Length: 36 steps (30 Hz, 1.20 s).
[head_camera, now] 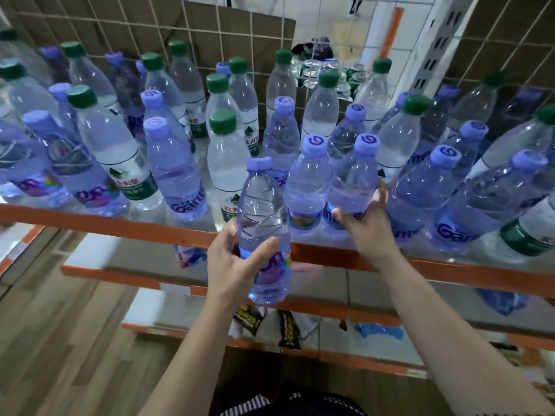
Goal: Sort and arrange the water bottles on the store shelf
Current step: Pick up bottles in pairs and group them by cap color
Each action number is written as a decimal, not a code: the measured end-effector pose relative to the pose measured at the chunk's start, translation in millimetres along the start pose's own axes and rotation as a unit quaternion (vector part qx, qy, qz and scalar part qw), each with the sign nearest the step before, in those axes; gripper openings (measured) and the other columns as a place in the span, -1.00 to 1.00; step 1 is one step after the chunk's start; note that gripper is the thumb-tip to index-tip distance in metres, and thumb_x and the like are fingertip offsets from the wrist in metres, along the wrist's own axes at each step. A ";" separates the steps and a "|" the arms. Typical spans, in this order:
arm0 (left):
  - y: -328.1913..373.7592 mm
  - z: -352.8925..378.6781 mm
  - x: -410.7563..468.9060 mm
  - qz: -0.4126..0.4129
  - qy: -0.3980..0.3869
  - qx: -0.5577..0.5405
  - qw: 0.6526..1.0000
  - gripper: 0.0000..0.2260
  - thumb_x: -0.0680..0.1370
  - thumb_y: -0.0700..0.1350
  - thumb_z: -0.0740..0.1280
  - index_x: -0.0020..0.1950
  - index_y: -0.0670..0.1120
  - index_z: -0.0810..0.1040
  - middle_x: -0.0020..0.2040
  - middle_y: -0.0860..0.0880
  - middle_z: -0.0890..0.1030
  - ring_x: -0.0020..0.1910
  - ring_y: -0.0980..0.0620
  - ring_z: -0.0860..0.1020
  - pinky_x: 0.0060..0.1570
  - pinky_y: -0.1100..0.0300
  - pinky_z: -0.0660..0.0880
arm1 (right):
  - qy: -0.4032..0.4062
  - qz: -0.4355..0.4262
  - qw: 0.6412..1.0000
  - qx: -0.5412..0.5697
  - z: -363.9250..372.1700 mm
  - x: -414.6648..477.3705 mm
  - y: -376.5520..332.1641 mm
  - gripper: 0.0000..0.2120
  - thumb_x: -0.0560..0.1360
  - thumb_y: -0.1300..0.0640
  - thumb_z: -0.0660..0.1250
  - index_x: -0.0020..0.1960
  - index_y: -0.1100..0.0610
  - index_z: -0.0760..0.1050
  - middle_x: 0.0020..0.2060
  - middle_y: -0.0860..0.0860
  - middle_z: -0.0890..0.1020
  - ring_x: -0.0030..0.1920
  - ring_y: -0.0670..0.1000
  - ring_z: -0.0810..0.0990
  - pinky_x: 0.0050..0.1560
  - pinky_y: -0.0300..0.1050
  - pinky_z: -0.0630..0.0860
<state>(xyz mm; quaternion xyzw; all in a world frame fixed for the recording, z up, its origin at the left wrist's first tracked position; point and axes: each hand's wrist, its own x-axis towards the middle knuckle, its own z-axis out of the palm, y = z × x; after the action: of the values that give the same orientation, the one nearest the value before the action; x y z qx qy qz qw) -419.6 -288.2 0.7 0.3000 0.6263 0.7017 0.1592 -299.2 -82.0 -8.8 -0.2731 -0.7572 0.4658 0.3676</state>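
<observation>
Many water bottles stand mixed on the top shelf [120, 226]: blue-tinted ones with purple caps and clear ones with green caps. My left hand [231, 262] grips a purple-capped bottle [264, 223] upright in front of the shelf's orange edge, off the shelf. My right hand [363, 223] wraps around the base of another purple-capped bottle [354, 181] that stands at the shelf's front, with a similar bottle [306, 184] touching it on the left. A green-capped bottle [225, 163] stands just behind the held one.
A wire grid backed with cardboard [210, 28] closes the rear of the shelf. Lower orange-edged shelves [330, 307] hold snack packets [288, 328] and blue items. Wood-pattern floor lies at the lower left. A grey upright post [444, 40] stands at the right.
</observation>
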 end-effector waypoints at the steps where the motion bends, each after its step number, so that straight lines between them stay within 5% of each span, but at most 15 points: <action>1: 0.6 0.6 -0.8 0.000 0.006 0.003 1.000 -0.76 0.29 0.10 0.49 -0.11 0.07 0.61 -0.08 0.07 0.69 -0.04 0.09 0.64 -0.05 0.18 0.54 | -0.001 -0.003 1.000 -0.013 -0.1 0.6 2.6 -0.26 0.33 0.06 0.50 0.34 -0.20 0.15 0.35 0.12 0.36 0.35 0.00 0.41 0.37 -0.23 0.35; 4: 2.5 2.3 -3.3 0.004 0.013 0.008 1.000 -0.84 0.26 0.12 0.48 -0.21 0.19 0.60 -0.11 0.14 0.68 -0.07 0.18 0.63 -0.10 0.29 0.53 | 0.015 0.027 0.999 -0.035 7.6 -3.9 9.3 0.00 0.13 -0.22 0.63 0.40 0.02 0.22 0.32 0.05 0.43 0.35 0.00 0.44 0.39 0.07 0.38; 7: 2.6 2.7 -4.6 0.008 0.011 0.014 1.000 -0.85 0.27 0.12 0.48 -0.21 0.20 0.59 -0.09 0.13 0.67 -0.04 0.15 0.63 -0.10 0.25 0.55 | 0.055 0.017 0.997 -0.046 21.9 -10.3 7.5 0.00 0.11 -0.14 0.66 0.36 0.01 0.15 0.31 0.07 0.41 0.36 0.03 0.42 0.38 0.14 0.37; 13: -2.1 0.1 -5.3 0.004 0.016 0.007 1.000 -0.76 0.28 0.11 0.48 -0.13 0.08 0.59 -0.07 0.12 0.68 -0.03 0.16 0.63 -0.11 0.30 0.53 | 0.099 0.029 0.992 -0.069 27.7 -6.8 4.7 0.08 0.14 -0.07 0.67 0.45 0.21 0.15 0.31 0.02 0.33 0.36 -0.02 0.37 0.38 -0.13 0.32; 17: -4.9 -5.7 -8.3 -0.009 0.017 0.007 1.000 -0.65 0.27 0.11 0.49 -0.09 -0.07 0.57 -0.07 0.09 0.68 -0.04 0.10 0.65 -0.10 0.20 0.56 | 0.117 0.047 0.990 -0.068 29.4 -8.0 3.7 0.06 0.16 -0.05 0.66 0.45 0.20 0.14 0.33 0.05 0.39 0.37 -0.01 0.39 0.40 0.01 0.35; 21: 4.7 -12.9 -5.8 0.009 0.021 0.009 1.000 -0.68 0.28 0.11 0.50 -0.10 -0.04 0.58 -0.06 0.03 0.68 -0.03 0.02 0.65 -0.08 0.11 0.56 | 0.114 -0.009 0.990 -0.077 22.3 -25.1 -3.4 -0.16 0.32 -0.03 0.58 0.44 0.13 0.21 0.36 0.07 0.40 0.40 0.07 0.38 0.43 0.13 0.31; 27: 40.6 -16.8 9.5 0.073 0.006 0.010 0.997 -0.70 0.31 0.04 0.49 -0.03 -0.03 0.61 -0.07 0.02 0.69 -0.03 0.01 0.65 -0.04 0.15 0.55 | 0.137 -0.159 0.967 -0.143 12.9 -39.6 -61.5 -0.54 0.47 0.21 0.39 0.32 0.28 0.40 0.36 0.21 0.37 0.43 0.10 0.30 0.43 -0.30 0.18; 30: 54.4 -17.6 16.5 0.098 -0.007 0.008 0.995 -0.67 0.32 0.02 0.49 0.03 -0.05 0.61 -0.06 0.03 0.69 -0.03 0.03 0.65 -0.04 0.16 0.55 | 0.093 -0.238 0.956 -0.142 12.8 -17.9 -94.9 -0.72 0.52 0.19 0.34 0.20 0.26 0.53 0.25 0.16 0.50 0.34 0.10 0.43 0.39 -0.03 0.34; 36: 71.6 -25.5 30.6 0.117 -0.026 0.009 0.993 -0.60 0.30 0.04 0.51 0.02 -0.16 0.58 -0.10 0.06 0.69 -0.12 0.09 0.65 -0.12 0.17 0.57 | 0.002 -0.293 0.954 -0.058 35.8 19.1 -176.4 -0.76 0.58 0.12 0.25 0.20 0.17 0.53 0.05 -0.01 0.58 0.06 -0.04 0.58 0.08 -0.18 0.52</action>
<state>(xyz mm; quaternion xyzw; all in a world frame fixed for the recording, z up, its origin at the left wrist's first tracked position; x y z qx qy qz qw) -448.0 -301.6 76.4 0.3904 0.5887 0.7021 0.0898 -351.8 -159.1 146.2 -0.0614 -0.8286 0.2928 0.4732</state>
